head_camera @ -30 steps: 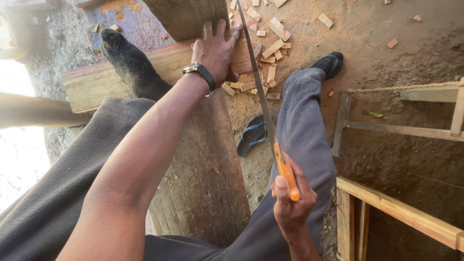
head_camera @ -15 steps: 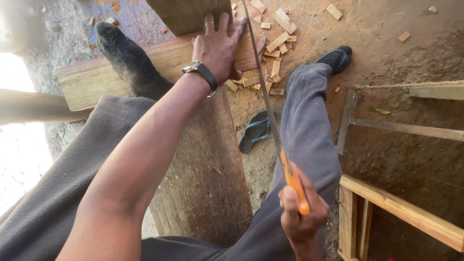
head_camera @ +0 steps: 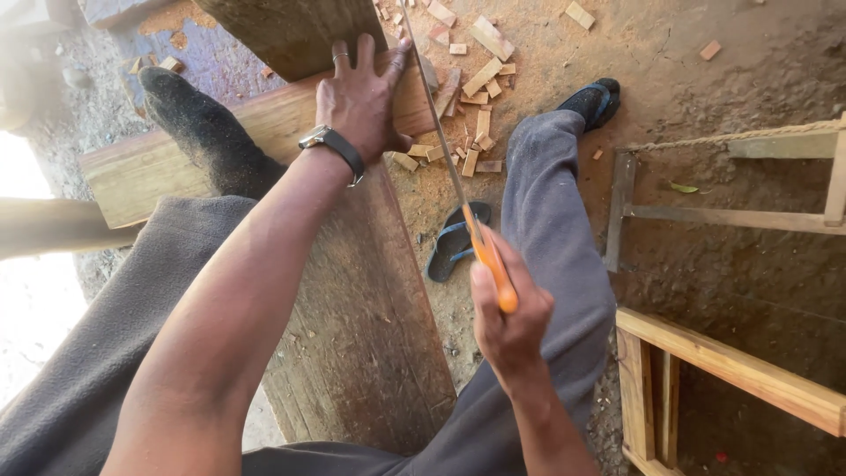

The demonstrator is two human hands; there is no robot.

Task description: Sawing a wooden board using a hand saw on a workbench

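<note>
Seen from the head camera, the right hand is wrapped tight around the orange handle of a handsaw, fingers curled shut on it. From that grip the thin saw blade runs up and away to the far end of a pale wooden plank, where it meets the wood just beside the left hand's little finger. The left hand lies flat on the plank, fingers spread and pressing down, gripping nothing; a wristwatch sits on its wrist. Left of that hand a foot in a dark sock rests on the same plank. Under the plank, between the two hands, a wide, dark, weathered board slopes down toward the camera. Beyond the saw grip, small wood offcuts lie scattered on the dirt floor. Just left of the handle a blue sandal lies on the ground, and a wooden frame stands to the right of the grip.
</note>
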